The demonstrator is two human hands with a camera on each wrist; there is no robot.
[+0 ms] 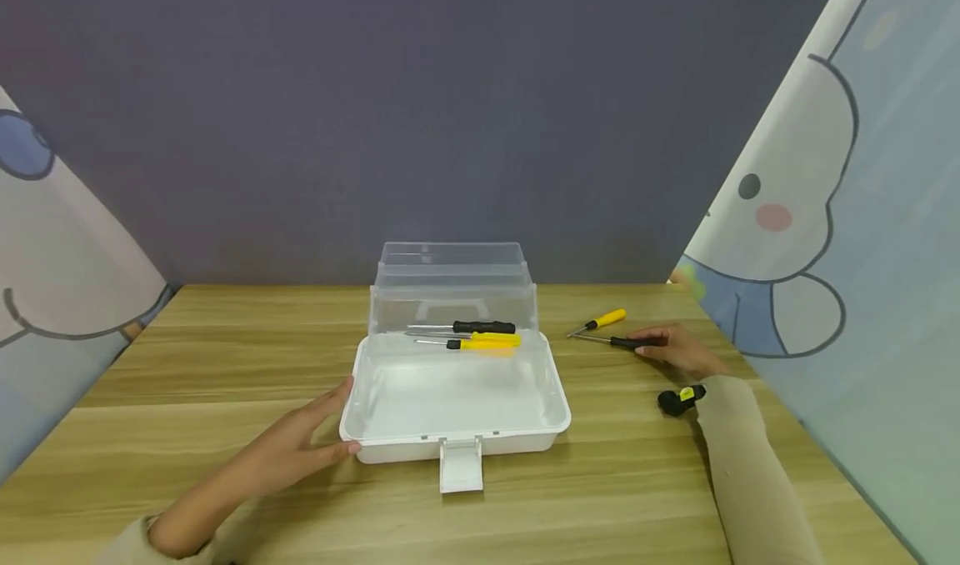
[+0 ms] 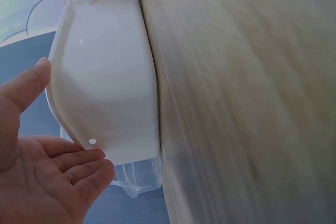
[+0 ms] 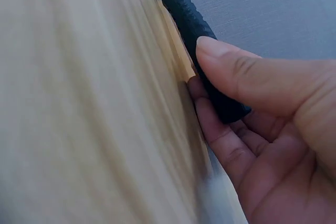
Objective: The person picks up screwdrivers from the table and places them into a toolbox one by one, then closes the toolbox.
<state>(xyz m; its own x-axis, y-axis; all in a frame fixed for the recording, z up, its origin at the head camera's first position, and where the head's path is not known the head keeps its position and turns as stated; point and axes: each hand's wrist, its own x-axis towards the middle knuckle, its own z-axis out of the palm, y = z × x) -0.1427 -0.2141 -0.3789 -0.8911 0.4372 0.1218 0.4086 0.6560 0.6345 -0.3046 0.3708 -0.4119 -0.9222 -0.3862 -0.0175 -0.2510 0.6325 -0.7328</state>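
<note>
A white toolbox (image 1: 397,451) stands on the table, its clear lid raised at the back. My left hand (image 1: 288,452) steadies its left end, thumb at the front corner and fingers along the side; in the left wrist view the fingertips touch the box wall (image 2: 105,77) and rim without curling round. To the right of the box, my right hand (image 1: 678,350) pinches the handle of a black screwdriver (image 1: 624,342) between thumb and fingers, low over the table. The right wrist view shows the thumb on top of the black handle (image 3: 184,11).
Another screwdriver, yellow-handled (image 1: 610,318), lies just behind the held one. Across the back of the box lie a black screwdriver (image 1: 487,327) and yellow screwdrivers (image 1: 480,344). The front latch (image 1: 461,469) hangs down. A dark grey panel (image 1: 465,132) rises behind the table.
</note>
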